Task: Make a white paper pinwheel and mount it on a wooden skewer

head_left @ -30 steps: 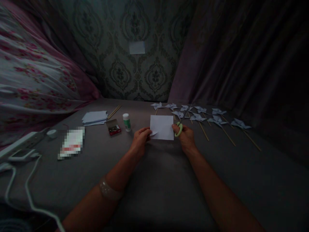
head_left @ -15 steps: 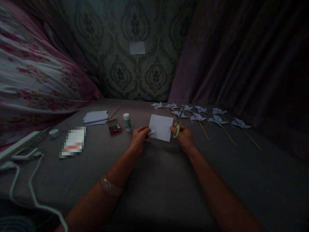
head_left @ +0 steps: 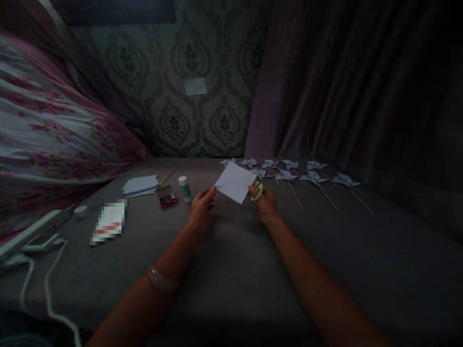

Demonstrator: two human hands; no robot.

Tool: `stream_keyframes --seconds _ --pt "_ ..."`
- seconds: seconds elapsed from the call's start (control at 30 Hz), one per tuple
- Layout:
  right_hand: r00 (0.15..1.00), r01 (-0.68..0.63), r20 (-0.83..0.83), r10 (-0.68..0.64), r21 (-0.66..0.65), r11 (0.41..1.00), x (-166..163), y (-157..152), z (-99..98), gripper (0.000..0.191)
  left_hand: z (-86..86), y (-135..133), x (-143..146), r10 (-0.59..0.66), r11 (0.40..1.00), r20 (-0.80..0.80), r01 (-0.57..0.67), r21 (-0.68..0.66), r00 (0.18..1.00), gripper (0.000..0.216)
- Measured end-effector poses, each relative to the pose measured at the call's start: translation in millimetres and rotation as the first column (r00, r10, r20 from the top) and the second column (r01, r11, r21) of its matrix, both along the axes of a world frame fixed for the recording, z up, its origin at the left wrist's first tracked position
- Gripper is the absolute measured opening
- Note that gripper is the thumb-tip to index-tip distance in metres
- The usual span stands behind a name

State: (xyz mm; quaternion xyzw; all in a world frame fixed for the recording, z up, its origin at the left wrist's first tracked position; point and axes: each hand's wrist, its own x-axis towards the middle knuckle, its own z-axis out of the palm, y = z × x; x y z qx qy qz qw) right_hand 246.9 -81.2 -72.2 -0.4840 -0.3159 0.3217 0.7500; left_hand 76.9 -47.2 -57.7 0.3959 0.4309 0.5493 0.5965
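Observation:
My left hand (head_left: 201, 206) pinches the left corner of a white square of paper (head_left: 235, 182), held tilted above the grey cloth surface (head_left: 231, 270). My right hand (head_left: 265, 206) is closed round green-handled scissors (head_left: 257, 191) at the paper's right edge; the blades are hidden behind the sheet. A clear bangle sits on my left wrist.
Several paper pinwheels on wooden sticks (head_left: 311, 178) lie at the back right. A glue bottle (head_left: 184, 188), a small box of pins (head_left: 167, 197), a stack of paper squares (head_left: 140, 185), loose sticks (head_left: 168, 175) and a power strip with cables (head_left: 32, 231) lie to the left. A floral pillow (head_left: 47, 140) rises at left.
The paper has been turned and tilted, its corner now pointing up and left. Both hands shifted slightly left in the picture, and the camera view tipped a little.

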Motion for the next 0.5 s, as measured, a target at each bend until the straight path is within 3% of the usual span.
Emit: stream_keyframes --seconds 0.2,0.5 --pt "0.997 -0.005 -0.082 0.007 0.029 1.000 -14.0 -1.7 2.1 0.034 4.8 -24.7 15.4 -0.233 0.971 0.075 0.236 -0.036 0.970 0.044" --pt "0.998 -0.020 0.051 0.021 -0.033 0.999 -24.8 -12.1 8.6 0.034 -1.6 -22.1 16.2 -0.230 0.971 0.077 0.233 -0.043 0.970 0.038"
